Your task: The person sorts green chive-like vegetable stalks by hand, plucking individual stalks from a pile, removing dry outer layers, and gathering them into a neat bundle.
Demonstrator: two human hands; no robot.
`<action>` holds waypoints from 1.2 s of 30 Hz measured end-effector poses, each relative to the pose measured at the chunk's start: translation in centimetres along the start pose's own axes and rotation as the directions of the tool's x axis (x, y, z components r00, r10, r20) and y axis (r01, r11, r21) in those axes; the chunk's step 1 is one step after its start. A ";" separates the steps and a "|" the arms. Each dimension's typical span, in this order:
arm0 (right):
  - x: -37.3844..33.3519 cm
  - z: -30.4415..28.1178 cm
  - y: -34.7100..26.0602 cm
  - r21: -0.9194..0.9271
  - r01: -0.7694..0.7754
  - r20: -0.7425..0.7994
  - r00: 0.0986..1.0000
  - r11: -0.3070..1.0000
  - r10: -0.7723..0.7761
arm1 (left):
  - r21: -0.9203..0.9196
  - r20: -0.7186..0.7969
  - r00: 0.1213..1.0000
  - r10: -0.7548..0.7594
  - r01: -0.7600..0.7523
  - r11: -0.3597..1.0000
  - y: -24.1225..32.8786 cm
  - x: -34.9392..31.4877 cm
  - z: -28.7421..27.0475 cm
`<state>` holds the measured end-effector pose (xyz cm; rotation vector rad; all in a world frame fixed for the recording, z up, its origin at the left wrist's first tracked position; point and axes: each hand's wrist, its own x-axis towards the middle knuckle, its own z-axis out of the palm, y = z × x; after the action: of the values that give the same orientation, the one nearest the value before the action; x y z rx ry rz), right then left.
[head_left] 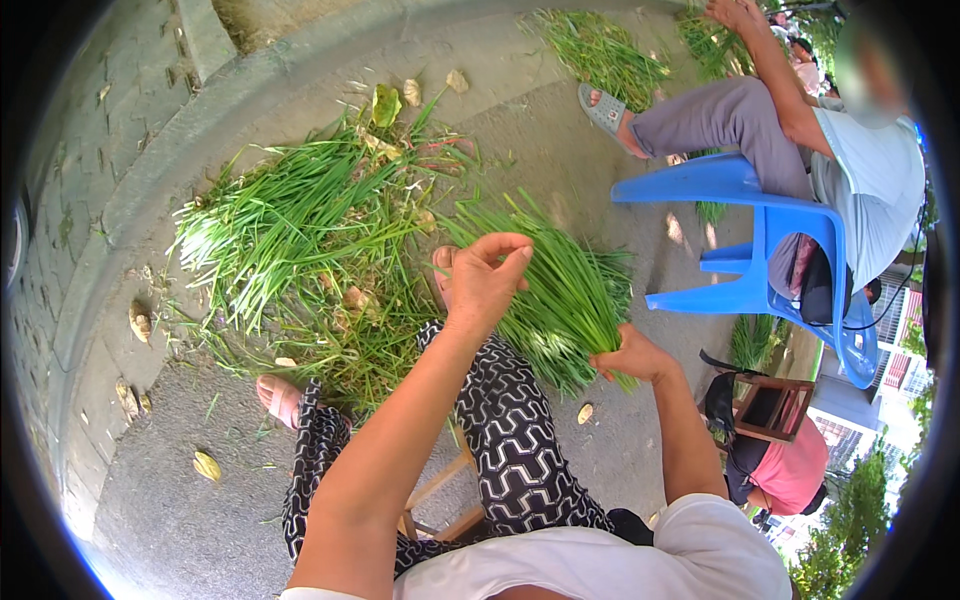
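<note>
My right hand [637,354] is closed round the base of a thick bunch of garlic chives [560,290], whose long green blades fan away over the ground beside my knee. Over the near side of that bunch, my left hand [486,282] is raised with thumb and forefinger pinched together. Whatever may be between those fingertips is too small to make out. A big loose heap of chives [290,215] lies on the ground to the left. Trimmed and wilted blades [360,340] are scattered between the heap and my feet.
To the right, a person [780,130] sits on a blue plastic chair [745,190], with more chives [600,55] near their sandal. Farther right, someone in a pink top [795,465] is by a wooden stool [772,408]. A curb [200,130] curves along the left; dry leaves [206,465] dot the pavement.
</note>
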<state>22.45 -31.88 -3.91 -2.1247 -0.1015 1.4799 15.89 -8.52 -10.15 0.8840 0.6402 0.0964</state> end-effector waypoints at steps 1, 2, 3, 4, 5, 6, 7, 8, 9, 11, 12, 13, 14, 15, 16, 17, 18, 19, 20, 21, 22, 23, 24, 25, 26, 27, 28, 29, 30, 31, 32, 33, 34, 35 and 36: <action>0.2 -0.1 0.5 -0.039 -0.015 -0.008 1.000 0.999 0.015 | 0.037 0.031 0.996 -0.085 0.084 0.996 0.5 -0.4 0.3; 0.2 -0.2 0.9 -0.077 -0.031 -0.017 0.999 0.997 0.030 | 0.031 0.045 0.993 -0.110 0.109 0.994 0.1 -0.5 0.4; 0.2 -0.2 0.7 -0.077 -0.028 -0.014 1.000 0.997 0.027 | 0.025 0.054 0.990 -0.130 0.129 0.991 -0.3 -0.5 0.5; 0.2 0.0 0.4 -0.077 -0.025 -0.010 1.000 0.997 0.024 | 0.020 0.063 0.987 -0.150 0.149 0.989 -0.7 -0.4 0.5; 0.2 0.0 0.2 -0.077 -0.022 -0.006 1.000 0.997 0.021 | 0.018 0.066 0.980 -0.187 0.186 0.982 -1.1 -0.3 0.4; 0.2 0.0 0.2 -0.097 -0.024 -0.005 1.000 0.995 0.023 | 0.017 0.076 0.977 -0.200 0.199 0.980 -1.0 -0.3 0.5; 0.2 -0.1 0.3 -0.116 -0.025 -0.004 1.000 0.993 0.025 | 0.015 0.086 0.973 -0.213 0.212 0.977 -1.0 -0.3 0.6; 0.1 -0.1 0.3 -0.135 -0.027 -0.002 1.000 0.990 0.027 | 0.014 0.097 0.969 -0.225 0.225 0.974 -0.9 -0.4 0.6; 0.1 -0.1 0.2 -0.139 -0.031 0.002 1.000 0.990 0.031 | 0.035 0.101 0.966 -0.240 0.238 0.971 -0.8 -0.3 0.7; 0.1 0.0 0.1 -0.147 -0.038 0.009 0.999 0.988 0.039 | 0.078 0.108 0.957 -0.270 0.262 0.962 -0.6 -0.3 0.8; 0.1 0.1 -0.2 -0.160 -0.032 0.031 0.999 0.987 0.038 | 0.104 0.102 0.955 -0.278 0.268 0.958 -0.8 -0.2 0.7; 0.1 0.2 -0.6 -0.173 -0.027 0.052 0.998 0.985 0.037 | 0.130 0.096 0.953 -0.287 0.274 0.953 -1.0 -0.2 0.6; 0.1 0.3 -0.9 -0.185 -0.021 0.074 0.997 0.983 0.036 | 0.156 0.089 0.951 -0.295 0.279 0.947 -1.2 -0.1 0.5; 0.1 0.4 -1.0 -0.187 -0.030 0.075 0.996 0.982 0.044 | 0.161 0.092 0.949 -0.302 0.285 0.945 -1.3 0.0 0.4; 0.1 0.4 -1.1 -0.190 -0.038 0.075 0.996 0.981 0.053 | 0.166 0.094 0.946 -0.309 0.291 0.942 -1.4 0.1 0.4; 0.1 0.4 -1.1 -0.192 -0.046 0.077 0.995 0.980 0.061 | 0.171 0.096 0.944 -0.316 0.297 0.940 -1.6 0.1 0.3; 0.1 0.5 -1.0 -0.160 -0.053 0.070 0.995 0.986 0.065 | 0.160 0.104 0.946 -0.308 0.290 0.944 -1.5 -0.1 0.4; 0.1 0.6 -0.8 -0.127 -0.060 0.064 0.996 0.990 0.069 | 0.150 0.113 0.947 -0.301 0.283 0.947 -1.5 -0.3 0.5; 0.2 0.7 -0.6 -0.094 -0.067 0.058 0.996 0.993 0.073 | 0.140 0.121 0.948 -0.294 0.277 0.951 -1.4 -0.4 0.5; 0.3 0.6 -0.6 -0.079 -0.068 0.074 0.995 0.995 0.074 | 0.171 0.123 0.957 -0.264 0.242 0.955 -1.6 -0.4 0.6; 0.4 0.6 -0.5 -0.063 -0.070 0.089 0.993 0.996 0.075 | 0.201 0.126 0.964 -0.234 0.206 0.957 -2.0 -0.2 0.5; 0.5 0.6 -0.6 -0.047 -0.071 0.105 0.992 0.996 0.076 | 0.232 0.131 0.970 -0.204 0.171 0.958 -2.3 -0.1 0.4; 0.5 0.6 -0.6 -0.043 -0.086 0.108 0.990 0.995 0.090 | 0.323 0.121 0.983 -0.138 0.093 0.942 -2.6 -0.1 0.2; 0.5 0.7 -0.6 -0.038 -0.101 0.112 0.988 0.994 0.104 | 0.410 0.117 0.991 -0.069 0.015 0.912 -2.9 -0.1 -0.1; 0.5 0.8 -0.6 -0.034 -0.115 0.116 0.986 0.993 0.118 | 0.494 0.120 0.993 0.001 -0.060 0.867 -3.2 -0.1 -0.5; 0.4 1.0 -0.7 0.008 -0.117 0.122 0.986 0.993 0.115 | 0.552 0.143 0.981 0.130 -0.188 0.812 -3.2 -0.1 -0.8; 0.4 1.3 -0.8 0.050 -0.119 0.129 0.985 0.992 0.111 | 0.629 0.170 0.957 0.235 -0.289 0.722 -3.4 -0.2 -0.9; 0.4 1.6 -0.9 0.092 -0.120 0.136 0.985 0.988 0.107 | 0.694 0.207 0.920 0.334 -0.379 0.613 -3.6 -0.3 -0.9; 0.2 2.2 -1.3 0.138 -0.131 0.155 0.982 0.982 0.109 | 0.747 0.252 0.870 0.423 -0.453 0.487 -3.7 -0.5 -1.0; -0.1 2.8 -1.8 0.184 -0.142 0.174 0.979 0.973 0.110 | 0.766 0.285 0.828 0.482 -0.500 0.405 -3.8 -0.6 -1.0; -0.3 3.1 -2.0 0.230 -0.154 0.193 0.975 0.961 0.110 | 0.792 0.292 0.827 0.481 -0.491 0.363 -4.0 -0.7 -1.1; -0.5 3.2 -1.4 0.241 -0.156 0.223 0.969 0.958 0.102 | 0.816 0.298 0.824 0.482 -0.481 0.319 -4.4 -0.6 -1.2; -0.3 3.5 -0.2 0.253 -0.160 0.259 0.962 0.954 0.092 | 0.841 0.302 0.824 0.479 -0.467 0.272 -4.7 -0.6 -1.6; -0.3 3.7 1.0 0.267 -0.164 0.293 0.953 0.950 0.083 | 0.855 0.254 0.840 0.481 -0.427 0.295 -4.8 -0.1 -2.3; -0.6 3.7 2.4 0.342 -0.181 0.280 0.956 0.922 0.084 | 0.854 0.167 0.824 0.541 -0.395 0.338 -4.9 0.4 -3.3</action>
<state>18.31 -32.68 -5.44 -1.6609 0.2147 1.7029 13.54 -9.30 -15.51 2.1062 0.5252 0.4002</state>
